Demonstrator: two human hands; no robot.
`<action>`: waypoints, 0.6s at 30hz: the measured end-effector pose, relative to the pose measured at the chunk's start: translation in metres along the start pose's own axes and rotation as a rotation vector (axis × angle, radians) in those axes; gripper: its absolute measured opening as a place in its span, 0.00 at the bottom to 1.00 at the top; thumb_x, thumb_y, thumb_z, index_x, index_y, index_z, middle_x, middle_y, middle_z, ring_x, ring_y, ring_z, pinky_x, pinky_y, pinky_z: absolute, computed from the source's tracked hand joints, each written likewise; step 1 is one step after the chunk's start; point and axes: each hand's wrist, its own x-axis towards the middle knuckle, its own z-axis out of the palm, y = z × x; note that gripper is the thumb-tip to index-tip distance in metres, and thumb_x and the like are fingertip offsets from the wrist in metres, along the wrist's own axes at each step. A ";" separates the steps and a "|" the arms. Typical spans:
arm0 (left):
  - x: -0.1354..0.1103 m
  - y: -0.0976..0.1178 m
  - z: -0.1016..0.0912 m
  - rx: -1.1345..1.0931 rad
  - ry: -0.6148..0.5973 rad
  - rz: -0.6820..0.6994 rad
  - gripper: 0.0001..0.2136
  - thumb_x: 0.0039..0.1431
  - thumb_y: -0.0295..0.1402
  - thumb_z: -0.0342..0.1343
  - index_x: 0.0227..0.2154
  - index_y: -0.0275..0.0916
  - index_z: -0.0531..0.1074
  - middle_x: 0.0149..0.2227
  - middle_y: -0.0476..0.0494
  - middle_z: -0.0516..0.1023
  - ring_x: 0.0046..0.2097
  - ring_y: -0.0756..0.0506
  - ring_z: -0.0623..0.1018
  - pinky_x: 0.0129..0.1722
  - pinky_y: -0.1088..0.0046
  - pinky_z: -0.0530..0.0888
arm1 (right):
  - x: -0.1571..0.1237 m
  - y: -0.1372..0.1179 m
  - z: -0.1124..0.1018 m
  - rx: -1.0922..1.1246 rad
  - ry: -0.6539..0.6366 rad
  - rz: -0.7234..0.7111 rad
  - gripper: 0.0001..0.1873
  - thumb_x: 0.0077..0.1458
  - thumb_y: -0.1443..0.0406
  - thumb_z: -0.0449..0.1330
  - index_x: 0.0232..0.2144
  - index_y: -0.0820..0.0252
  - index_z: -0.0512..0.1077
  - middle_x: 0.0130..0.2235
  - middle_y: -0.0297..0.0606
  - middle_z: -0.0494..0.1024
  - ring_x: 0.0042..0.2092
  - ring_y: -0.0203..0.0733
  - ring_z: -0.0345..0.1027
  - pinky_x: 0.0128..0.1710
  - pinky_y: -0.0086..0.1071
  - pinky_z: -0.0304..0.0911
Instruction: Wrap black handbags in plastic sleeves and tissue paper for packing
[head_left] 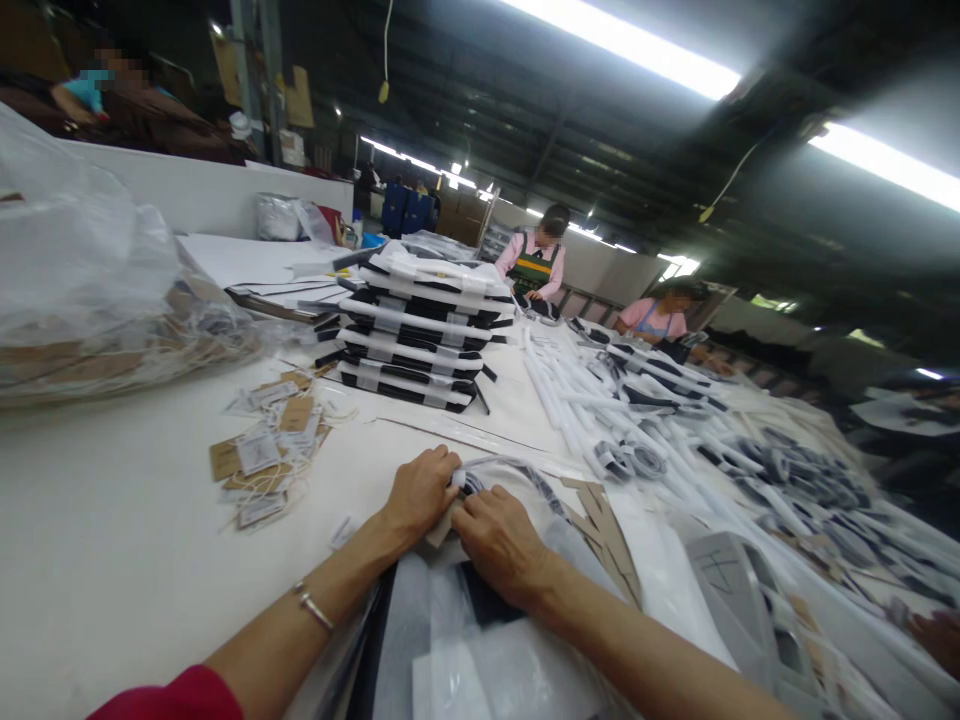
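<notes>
Both hands meet over a grey and black fabric piece (412, 620) with clear plastic film on it, close in front of me. A grey strap (517, 470) loops out beyond it. My left hand (427, 487) is closed at the strap's end, by a small white band. Just to the right, my right hand (499, 540) has its fingers bent and pinched at a brown card hang tag (442, 528), which hangs between the hands. The fingers partly hide the tag's cord. Left of the hands lies a loose pile of brown and white hang tags (270, 450) with white strings.
Ahead is a stack of black and white wrapped pieces (420, 330). A large plastic bag of tags (90, 270) sits at left. Brown card strips (607, 530), a grey plastic holder (739, 590) and many straps (645, 460) lie right. Two people work across the table.
</notes>
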 end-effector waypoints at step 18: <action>0.003 -0.006 0.001 -0.040 -0.058 -0.050 0.07 0.59 0.32 0.55 0.40 0.44 0.71 0.42 0.47 0.75 0.45 0.45 0.76 0.43 0.72 0.71 | 0.010 -0.013 -0.010 0.107 -0.028 -0.018 0.08 0.60 0.74 0.53 0.34 0.58 0.68 0.34 0.37 0.75 0.34 0.40 0.68 0.31 0.32 0.58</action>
